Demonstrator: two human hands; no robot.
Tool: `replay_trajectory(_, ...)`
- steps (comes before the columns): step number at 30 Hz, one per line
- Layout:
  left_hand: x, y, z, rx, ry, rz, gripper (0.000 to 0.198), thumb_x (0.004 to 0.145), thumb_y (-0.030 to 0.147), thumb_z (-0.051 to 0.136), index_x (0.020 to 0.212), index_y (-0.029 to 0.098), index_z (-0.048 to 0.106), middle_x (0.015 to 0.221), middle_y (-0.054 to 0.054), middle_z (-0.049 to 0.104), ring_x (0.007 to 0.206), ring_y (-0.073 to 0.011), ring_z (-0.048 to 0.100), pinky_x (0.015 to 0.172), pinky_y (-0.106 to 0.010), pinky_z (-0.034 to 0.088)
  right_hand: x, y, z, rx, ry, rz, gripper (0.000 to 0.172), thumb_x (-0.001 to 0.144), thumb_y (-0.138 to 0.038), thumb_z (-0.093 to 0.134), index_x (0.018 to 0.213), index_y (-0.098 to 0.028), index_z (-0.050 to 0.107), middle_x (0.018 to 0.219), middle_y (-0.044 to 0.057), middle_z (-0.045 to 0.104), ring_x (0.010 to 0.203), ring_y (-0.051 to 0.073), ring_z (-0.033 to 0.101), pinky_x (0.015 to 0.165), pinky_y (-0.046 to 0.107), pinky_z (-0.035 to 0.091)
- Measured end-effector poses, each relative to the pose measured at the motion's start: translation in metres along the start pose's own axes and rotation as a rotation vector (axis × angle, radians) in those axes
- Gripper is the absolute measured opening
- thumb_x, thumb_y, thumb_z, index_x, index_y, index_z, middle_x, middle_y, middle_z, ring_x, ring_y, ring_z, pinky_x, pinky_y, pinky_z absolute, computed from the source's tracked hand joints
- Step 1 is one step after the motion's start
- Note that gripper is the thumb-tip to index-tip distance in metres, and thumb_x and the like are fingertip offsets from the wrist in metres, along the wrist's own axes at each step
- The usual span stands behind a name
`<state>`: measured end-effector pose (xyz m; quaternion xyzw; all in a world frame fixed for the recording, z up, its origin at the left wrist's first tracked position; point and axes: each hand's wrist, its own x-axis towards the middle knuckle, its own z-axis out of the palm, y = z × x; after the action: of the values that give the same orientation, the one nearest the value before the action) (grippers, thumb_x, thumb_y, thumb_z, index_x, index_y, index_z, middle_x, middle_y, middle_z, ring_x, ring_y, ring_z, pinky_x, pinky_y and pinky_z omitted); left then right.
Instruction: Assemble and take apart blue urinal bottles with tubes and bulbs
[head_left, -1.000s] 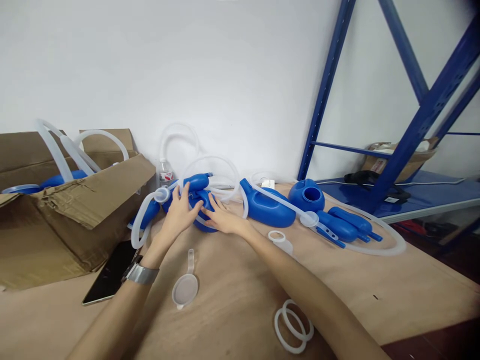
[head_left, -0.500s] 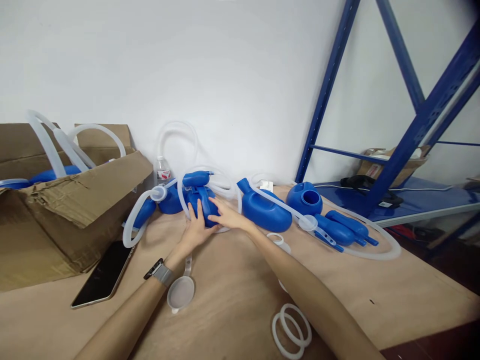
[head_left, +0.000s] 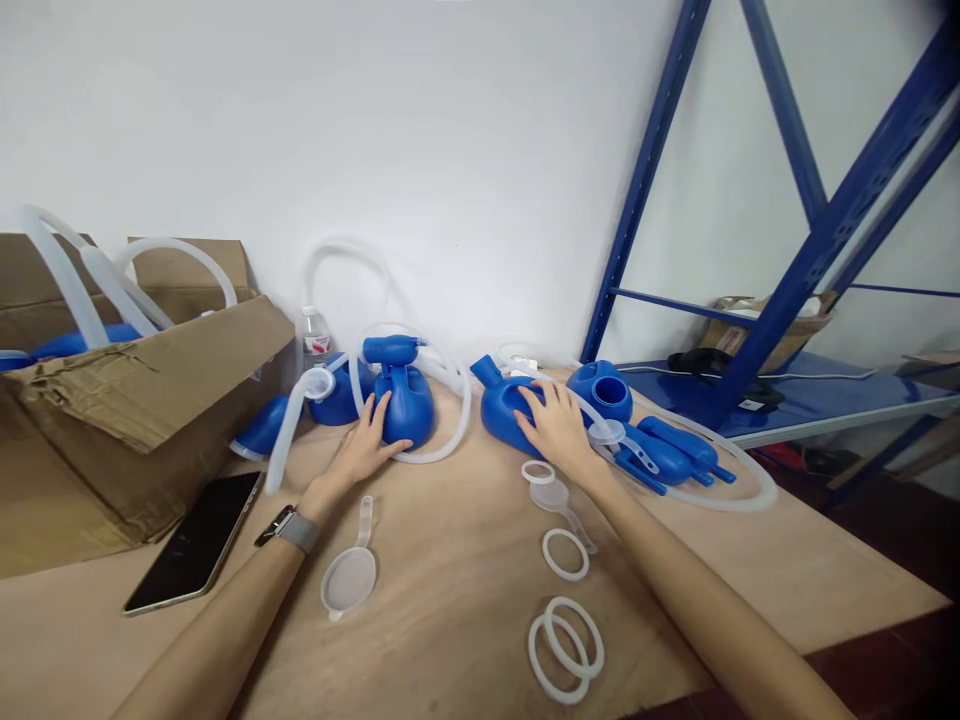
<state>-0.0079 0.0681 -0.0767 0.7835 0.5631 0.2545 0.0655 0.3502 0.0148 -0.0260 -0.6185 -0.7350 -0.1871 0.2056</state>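
Observation:
My left hand (head_left: 364, 446) rests with spread fingers against the near left side of a blue plastic bottle (head_left: 411, 412), which has a small blue part on top and a clear hose (head_left: 459, 420) curving around it. My right hand (head_left: 559, 428) lies with its fingers apart over another blue bottle (head_left: 501, 408), tipped on its side with its neck up to the left. In front of my hands are a clear strap lid (head_left: 350, 580), a second strap lid (head_left: 551, 494) and several white rings (head_left: 565, 555).
At left stands a cardboard box (head_left: 172, 385) holding hoses and blue parts, with a phone (head_left: 195, 540) before it. A water bottle (head_left: 315, 335) stands by the wall. More blue bottles (head_left: 604, 392) lie at right, near a blue metal shelf (head_left: 787, 390).
My right hand has left the middle blue bottle and moved right onto the tipped one. My left hand stays at the middle bottle. The view has shifted slightly.

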Motion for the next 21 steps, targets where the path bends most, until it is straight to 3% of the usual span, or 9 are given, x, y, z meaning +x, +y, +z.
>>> replay_trajectory(4, 0.001, -0.012, -0.009, 0.017, -0.012, 0.001, 0.100, 0.094, 0.060, 0.061, 0.168, 0.022, 0.006, 0.174, -0.023, 0.010, 0.156, -0.0424, 0.027, 0.114, -0.052, 0.044, 0.005, 0.012, 0.010, 0.029, 0.029, 0.083, 0.057, 0.103, -0.040, 0.043, 0.154, -0.014, 0.047, 0.156, 0.023, 0.046, 0.142, 0.041, 0.039, 0.114, 0.057, 0.035)
replay_trajectory(7, -0.002, -0.013, -0.016, 0.128, 0.042, -0.095, 0.093, 0.096, 0.060, 0.059, 0.168, 0.025, 0.014, 0.173, -0.025, 0.012, 0.150, -0.0469, 0.039, 0.108, -0.054, 0.049, 0.013, 0.020, 0.014, 0.169, -0.051, 0.182, 0.058, 0.102, -0.039, 0.044, 0.155, -0.014, 0.043, 0.154, 0.021, 0.050, 0.141, 0.039, 0.043, 0.114, 0.055, 0.037)
replay_trajectory(10, -0.005, -0.006, -0.022, 0.235, 0.099, -0.176, 0.087, 0.096, 0.060, 0.059, 0.166, 0.024, 0.025, 0.173, -0.027, 0.010, 0.139, -0.0501, 0.052, 0.100, -0.055, 0.053, 0.027, 0.030, 0.012, 0.335, -0.134, 0.263, 0.050, 0.098, -0.027, 0.049, 0.147, -0.015, 0.052, 0.146, 0.019, 0.059, 0.137, 0.037, 0.050, 0.112, 0.051, 0.041)
replay_trajectory(13, -0.007, 0.004, -0.027, 0.298, 0.105, -0.193, 0.084, 0.096, 0.062, 0.056, 0.164, 0.021, 0.030, 0.172, -0.028, 0.006, 0.130, -0.0521, 0.058, 0.092, -0.057, 0.056, 0.045, 0.039, 0.006, 0.426, -0.185, 0.315, 0.043, 0.088, -0.019, 0.060, 0.130, -0.017, 0.063, 0.126, 0.017, 0.071, 0.118, 0.035, 0.064, 0.101, 0.047, 0.049)
replay_trajectory(16, -0.006, 0.014, -0.031, 0.343, 0.105, -0.190, 0.083, 0.094, 0.058, 0.061, 0.162, 0.019, 0.034, 0.171, -0.029, 0.011, 0.142, -0.0569, 0.042, 0.098, -0.061, 0.052, 0.060, 0.048, -0.002, 0.570, -0.226, 0.333, 0.039, 0.080, -0.017, 0.067, 0.119, -0.017, 0.067, 0.109, 0.011, 0.077, 0.096, 0.027, 0.071, 0.089, 0.038, 0.055)
replay_trajectory(18, -0.003, 0.019, -0.032, 0.363, 0.107, -0.193, 0.080, 0.092, 0.053, 0.064, 0.160, 0.019, 0.038, 0.169, -0.029, 0.017, 0.149, -0.0584, 0.029, 0.103, -0.064, 0.048, 0.064, 0.054, -0.011, 0.670, -0.226, 0.335, 0.040, 0.082, -0.018, 0.066, 0.122, -0.017, 0.066, 0.108, 0.008, 0.078, 0.088, 0.021, 0.072, 0.083, 0.032, 0.056)
replay_trajectory(21, -0.002, 0.030, -0.034, 0.362, 0.055, -0.153, 0.072, 0.093, 0.045, 0.063, 0.156, 0.018, 0.043, 0.165, -0.030, 0.027, 0.151, -0.0570, 0.024, 0.104, -0.065, 0.046, 0.063, 0.062, -0.030, 0.848, -0.180, 0.354, 0.045, 0.084, -0.025, 0.067, 0.128, -0.017, 0.063, 0.113, 0.008, 0.078, 0.088, 0.019, 0.072, 0.080, 0.029, 0.057)
